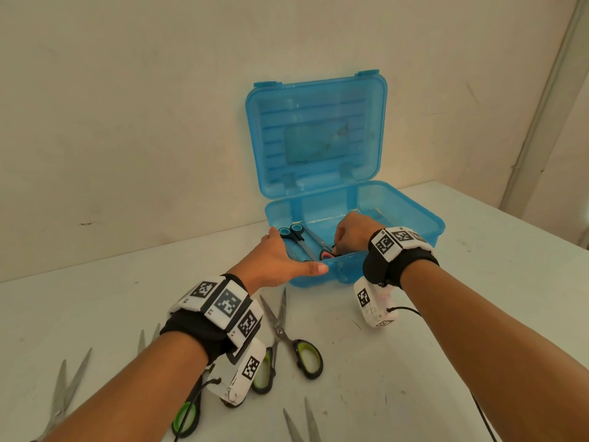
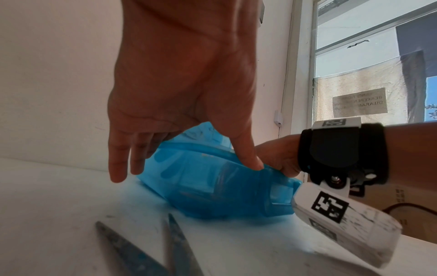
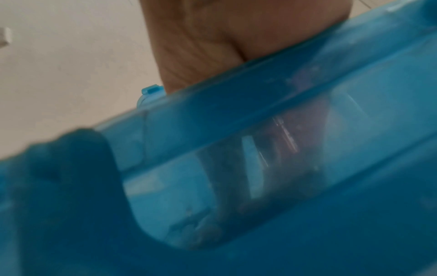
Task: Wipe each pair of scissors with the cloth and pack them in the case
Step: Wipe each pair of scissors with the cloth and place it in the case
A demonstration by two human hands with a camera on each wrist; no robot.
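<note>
The blue plastic case (image 1: 441, 226) stands open on the table, its lid (image 1: 318, 129) leaning on the wall. Blue-handled scissors (image 1: 291, 232) lie inside it at the left. My right hand (image 1: 350, 232) reaches into the case with fingers curled on the pink-handled scissors (image 1: 325, 252), whose blades point toward the back. My left hand (image 1: 280, 261) is open, its thumb lying along the front rim and its straight fingers against the left corner. In the left wrist view the thumb (image 2: 248, 155) touches the case (image 2: 212, 190). No cloth is in view.
On the white table in front of the case lie green-handled scissors (image 1: 302, 355), a second green-handled pair (image 1: 186, 416) under my left forearm, all-metal scissors (image 1: 67, 393) at the left and more blades (image 1: 302, 422) at the bottom edge. The wall stands close behind the case.
</note>
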